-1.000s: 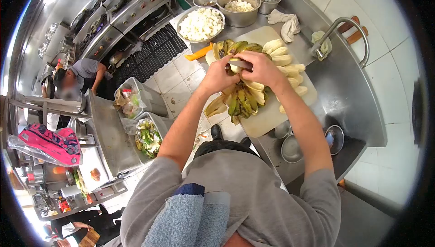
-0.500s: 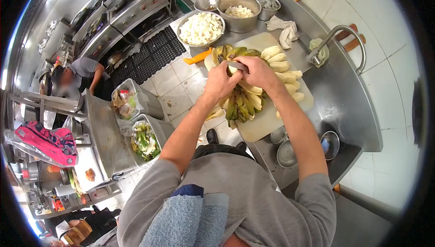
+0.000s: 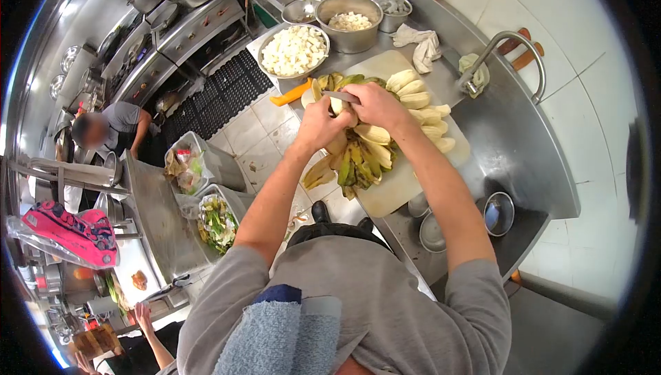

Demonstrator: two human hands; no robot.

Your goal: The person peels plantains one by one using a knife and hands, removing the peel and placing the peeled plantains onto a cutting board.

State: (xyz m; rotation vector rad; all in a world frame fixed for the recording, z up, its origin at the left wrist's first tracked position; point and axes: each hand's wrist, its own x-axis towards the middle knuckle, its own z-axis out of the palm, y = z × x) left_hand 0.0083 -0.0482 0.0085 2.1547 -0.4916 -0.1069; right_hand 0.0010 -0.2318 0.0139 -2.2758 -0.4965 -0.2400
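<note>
My left hand is closed around a partly peeled plantain, pale flesh showing above the fingers. My right hand grips a knife, its blade lying against the plantain's top. Both hands are above a white cutting board. Under and beside them lies a heap of green and brown plantain peels. Peeled plantains are laid along the board's right side. An orange handle sticks out past the board's left edge.
Beyond the board stand a bowl of white chopped pieces and a deep metal pot. A faucet arches at the right. Bins of scraps stand left on the floor. A co-worker is near the stove.
Both hands have shifted slightly left, and more of the blade shows across the plantain. A loose peel hangs below my left hand. At the lower left, another person's arm has reached out.
</note>
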